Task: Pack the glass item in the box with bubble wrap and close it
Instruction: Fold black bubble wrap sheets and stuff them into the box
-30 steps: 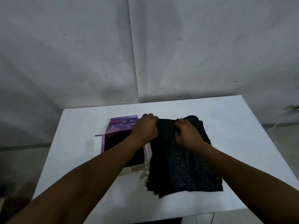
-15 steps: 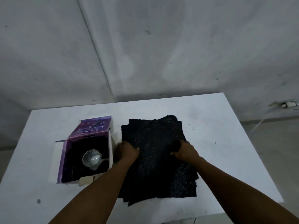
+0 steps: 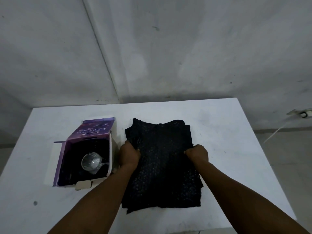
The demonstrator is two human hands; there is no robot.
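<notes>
Box (image 3: 87, 149): purple outside, open at the top, set on the left part of the white table (image 3: 236, 149). Rear flap stands up, tilted back; a small cardboard flap hangs out at the near edge. Interior is dark, apparently lined with black wrap. Glass (image 3: 92, 162) is seen inside the box, low and toward the near right corner, clear, mouth turned toward the camera; its exact resting angle cannot be told.

Wrap (image 3: 162, 162): black bubble sheets, several layers stacked unevenly, laid flat on the table just right of the box. Far corners are fanned out of line.

Left hand (image 3: 129, 156): placed at the left edge of the wrap, between stack and box, palm down, fingers curled and pinched on the edge of the top layers. Forearm extends from the lower left.

Right hand (image 3: 198, 153): placed at the right edge of the wrap, knuckles up, fingers closed on the sheet edge. Forearm extends from the lower right.

Both hands are level with each other, well apart, with the stack between them.
</notes>
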